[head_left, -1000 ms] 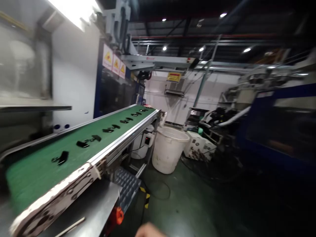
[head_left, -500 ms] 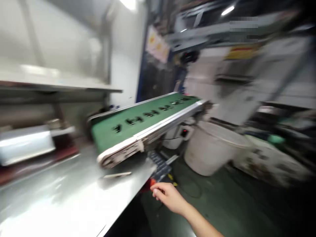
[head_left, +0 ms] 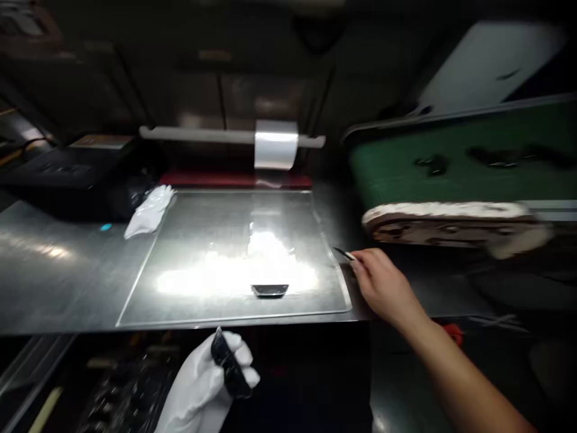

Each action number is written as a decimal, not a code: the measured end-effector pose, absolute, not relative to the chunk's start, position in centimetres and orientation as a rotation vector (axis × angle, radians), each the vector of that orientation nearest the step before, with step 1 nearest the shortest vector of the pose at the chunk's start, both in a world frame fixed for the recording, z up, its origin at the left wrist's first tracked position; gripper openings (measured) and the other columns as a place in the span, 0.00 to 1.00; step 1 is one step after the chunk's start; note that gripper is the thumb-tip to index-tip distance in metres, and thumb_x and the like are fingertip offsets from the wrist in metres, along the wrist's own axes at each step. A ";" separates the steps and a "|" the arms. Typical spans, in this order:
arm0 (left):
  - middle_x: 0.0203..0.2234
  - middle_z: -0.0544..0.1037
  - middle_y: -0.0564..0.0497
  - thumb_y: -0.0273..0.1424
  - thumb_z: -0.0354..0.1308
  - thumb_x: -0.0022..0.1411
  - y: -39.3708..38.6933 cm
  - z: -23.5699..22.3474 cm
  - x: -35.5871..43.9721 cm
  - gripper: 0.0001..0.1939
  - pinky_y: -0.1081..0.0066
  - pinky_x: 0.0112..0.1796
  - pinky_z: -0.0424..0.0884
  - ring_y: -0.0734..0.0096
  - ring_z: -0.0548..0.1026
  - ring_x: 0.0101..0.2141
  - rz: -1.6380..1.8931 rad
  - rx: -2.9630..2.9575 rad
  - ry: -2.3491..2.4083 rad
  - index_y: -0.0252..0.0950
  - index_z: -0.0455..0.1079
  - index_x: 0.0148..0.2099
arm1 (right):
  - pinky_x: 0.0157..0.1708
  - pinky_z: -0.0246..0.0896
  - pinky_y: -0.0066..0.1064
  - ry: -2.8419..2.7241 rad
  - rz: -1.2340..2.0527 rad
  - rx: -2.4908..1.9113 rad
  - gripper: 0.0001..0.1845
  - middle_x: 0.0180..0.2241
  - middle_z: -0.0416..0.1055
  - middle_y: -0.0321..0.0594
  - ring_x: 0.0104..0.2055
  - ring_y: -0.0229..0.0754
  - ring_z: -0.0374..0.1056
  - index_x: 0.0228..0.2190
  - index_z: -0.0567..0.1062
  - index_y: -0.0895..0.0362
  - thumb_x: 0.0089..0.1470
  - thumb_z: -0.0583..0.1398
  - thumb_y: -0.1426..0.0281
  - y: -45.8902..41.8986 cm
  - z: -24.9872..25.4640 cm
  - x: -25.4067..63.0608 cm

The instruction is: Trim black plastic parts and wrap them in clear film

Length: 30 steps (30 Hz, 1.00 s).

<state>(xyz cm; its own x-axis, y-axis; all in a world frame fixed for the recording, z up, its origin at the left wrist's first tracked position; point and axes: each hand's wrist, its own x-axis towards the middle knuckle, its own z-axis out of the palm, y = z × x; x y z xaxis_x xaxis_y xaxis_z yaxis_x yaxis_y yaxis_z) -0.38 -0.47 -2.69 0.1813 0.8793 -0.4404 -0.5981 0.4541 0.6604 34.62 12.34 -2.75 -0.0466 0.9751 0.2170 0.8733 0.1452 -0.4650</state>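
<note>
Nearest to me, low by the front edge, there's the left hand [head_left: 193,391] in a white glove, its fingers closed around a glossy black piece [head_left: 229,367], held up at a slant just off the counter [head_left: 54,270]. Over to the right, the bare right hand [head_left: 383,285] reaches in above the surface, fingers pinching a thin tool [head_left: 345,254] by its pale end, the dark tip pointing left. Whether that tip is a blade, I can't tell from here.

So, by my reading, this is a handling moment: piece in one hand, tool in the other, the two well apart. Bringing them together would call for a firm hold on the piece, gloved fingertips clear of the tip, and a light, steady wrist.

On the counter, a second black piece [head_left: 269,290] lies on a clear sheet [head_left: 189,228], close to its front edge. Further back, a loose white glove [head_left: 151,211] sits at the sheet's left corner, beside a black box [head_left: 67,174]. Behind, a pale roll [head_left: 276,144] hangs on a rod [head_left: 193,135], and off right, a green conveyor [head_left: 396,177] carries more dark pieces [head_left: 435,164], blurred.
</note>
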 end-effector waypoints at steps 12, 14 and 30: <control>0.59 0.78 0.40 0.41 0.64 0.67 0.4 -2.7 -0.3 0.17 0.80 0.22 0.70 0.76 0.80 0.24 1.099 0.542 0.632 0.41 0.78 0.55 | 0.31 0.69 0.30 -2.382 1.044 -0.912 0.24 0.37 0.78 0.37 0.33 0.39 0.74 0.65 0.70 0.47 0.71 0.58 0.70 5.6 2.7 22.2; 0.41 0.85 0.42 0.41 0.64 0.68 0.1 -2.7 -0.2 0.18 0.82 0.20 0.67 0.73 0.80 0.23 1.077 0.532 0.632 0.40 0.77 0.56 | 0.29 0.68 0.30 -2.376 1.029 -0.911 0.23 0.37 0.78 0.37 0.33 0.39 0.74 0.65 0.70 0.48 0.71 0.58 0.69 5.6 2.4 22.1; 0.34 0.83 0.44 0.48 0.68 0.61 -0.5 -3.3 -0.2 0.24 0.79 0.14 0.54 0.81 0.69 0.14 0.962 0.493 0.672 0.39 0.77 0.53 | 0.28 0.57 0.28 -2.551 1.191 -0.828 0.20 0.34 0.74 0.33 0.29 0.34 0.66 0.61 0.73 0.47 0.72 0.55 0.71 6.9 3.3 23.3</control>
<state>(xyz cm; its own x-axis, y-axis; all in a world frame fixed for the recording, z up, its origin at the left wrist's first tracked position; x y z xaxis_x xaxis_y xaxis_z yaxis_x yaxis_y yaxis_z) -0.21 -0.49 -3.27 0.3992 0.8670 -0.2982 -0.5781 0.4905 0.6521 23.30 6.87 3.26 -0.8212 0.5686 -0.0477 0.4016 0.5165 -0.7563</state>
